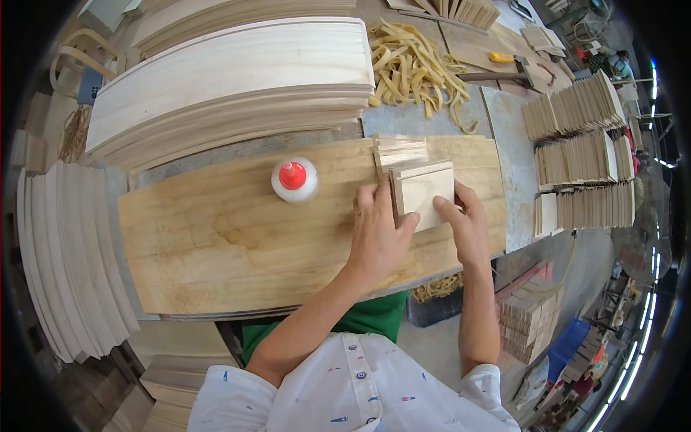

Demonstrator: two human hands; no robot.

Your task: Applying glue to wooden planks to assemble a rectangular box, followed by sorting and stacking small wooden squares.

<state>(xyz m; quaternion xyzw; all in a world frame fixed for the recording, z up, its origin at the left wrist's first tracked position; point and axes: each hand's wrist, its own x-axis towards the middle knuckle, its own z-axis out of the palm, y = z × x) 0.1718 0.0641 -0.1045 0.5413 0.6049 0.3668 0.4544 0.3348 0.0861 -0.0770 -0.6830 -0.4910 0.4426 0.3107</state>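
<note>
Wood stacks are lying around the surface (216,237), and a glue bottle (294,179) is standing near. The left hand (378,234) and the right hand (464,223) are both gripping a small stack of wooden pieces (423,193); pressing evenly should keep the edges aligned.

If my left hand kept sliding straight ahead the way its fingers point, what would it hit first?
Probably the small stack of thin wood strips lying on the board just beyond the left hand, whose fingers point up and away along the wooden block. Depth is hard to judge here.
</note>
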